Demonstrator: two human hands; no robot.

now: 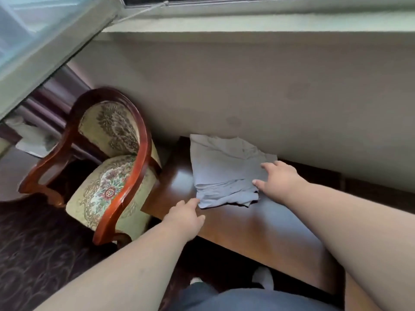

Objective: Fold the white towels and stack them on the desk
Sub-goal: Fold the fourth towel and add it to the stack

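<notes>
- Head view looks down on a dark polished wooden desk (235, 223) set against a pale wall (247, 90).
- Folded white towels (224, 171) lie in a stack near the desk's far left corner, the back edge touching the wall (they read bluish-grey in this light).
- Several layered edges show along the near side of the stack; the top layer is creased toward the right.
- Right hand (278, 180) rests flat on the right side of the stack, fingers straight and spread, thumb at the near edge of the layers.
- Left hand (186, 214) lies at the near left corner of the stack; one extended finger touches the bottom edge, the other fingers loosely bent and gripping nothing that can be seen.
- Both forearms are bare.
- Left of the desk, just beside it, stands a chair (112, 158) with a red-brown curved wooden frame and floral upholstery.
- Dark patterned carpet (33, 243) covers the floor.
- A window frame (56, 41) runs across the top left.
</notes>
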